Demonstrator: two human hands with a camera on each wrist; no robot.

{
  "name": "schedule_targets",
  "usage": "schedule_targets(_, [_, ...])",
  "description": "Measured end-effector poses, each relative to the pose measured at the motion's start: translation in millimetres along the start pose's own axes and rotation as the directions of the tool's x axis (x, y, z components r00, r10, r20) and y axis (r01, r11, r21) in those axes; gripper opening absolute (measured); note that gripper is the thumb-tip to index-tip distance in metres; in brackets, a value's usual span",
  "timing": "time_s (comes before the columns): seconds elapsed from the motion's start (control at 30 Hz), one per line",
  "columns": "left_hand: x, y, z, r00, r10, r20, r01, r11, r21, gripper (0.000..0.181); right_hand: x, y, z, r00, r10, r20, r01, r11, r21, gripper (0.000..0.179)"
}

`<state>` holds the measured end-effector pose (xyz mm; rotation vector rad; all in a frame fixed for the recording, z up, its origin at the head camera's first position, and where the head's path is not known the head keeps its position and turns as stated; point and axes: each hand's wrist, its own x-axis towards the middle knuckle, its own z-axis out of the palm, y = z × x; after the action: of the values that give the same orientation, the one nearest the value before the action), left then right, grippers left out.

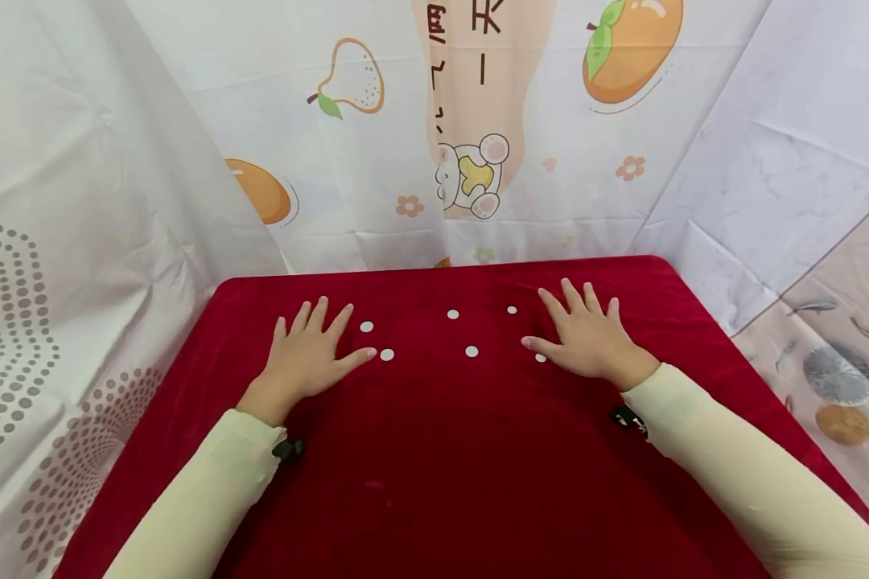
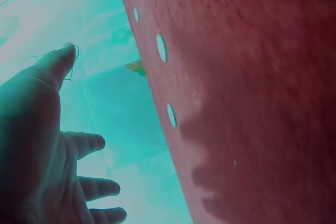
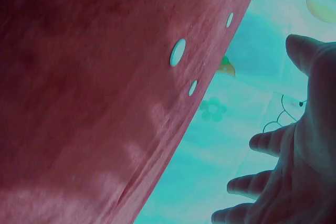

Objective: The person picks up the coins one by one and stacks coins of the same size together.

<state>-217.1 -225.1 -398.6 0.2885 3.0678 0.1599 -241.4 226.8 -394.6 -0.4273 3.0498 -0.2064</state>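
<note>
Both hands are spread palm down above a red cloth-covered table, fingers extended and holding nothing. The left hand [image 1: 304, 358] hovers at the left, its thumb near two white discs [image 1: 387, 355]. In the left wrist view its palm and fingers [image 2: 97, 187] stand apart from the cloth, which carries a shadow. On the right, the right hand [image 1: 586, 338] has its thumb partly over a white disc [image 1: 541, 359]; another white disc [image 1: 512, 310] lies beyond it. Between the hands lie two more discs [image 1: 471, 351]. The right wrist view shows that hand [image 3: 310, 129] apart from the cloth too.
The red tablecloth [image 1: 434, 466] reaches to a back edge near a white curtain [image 1: 376, 169] printed with fruit and a cartoon animal. More patterned curtains hang at the left [image 1: 65, 241] and right [image 1: 789, 161]. Dark devices sit at both sleeve cuffs.
</note>
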Motion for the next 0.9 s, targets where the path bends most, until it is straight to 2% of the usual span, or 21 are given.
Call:
schedule_targets(0.37, [4.3, 9.3, 3.9, 0.999, 0.024, -0.042, -0.025, 0.999, -0.019, 0.098, 10.9, -20, 10, 0.999, -0.046, -0.017, 0.046, 0.999, -0.001, 0.102])
schedule_targets(0.73, [5.9, 13.3, 10.9, 0.997, 0.037, -0.073, -0.042, 0.996, -0.079, 0.088, 21.7, -44, 18, 0.993, -0.102, -0.054, 0.103, 0.994, 0.019, 0.088])
schedule_targets(0.9, [8.1, 13.6, 17.1, 0.992, 0.057, -0.116, -0.070, 0.992, -0.107, 0.082, 26.8, -55, 21, 0.987, -0.135, -0.087, 0.138, 0.990, 0.028, 0.079])
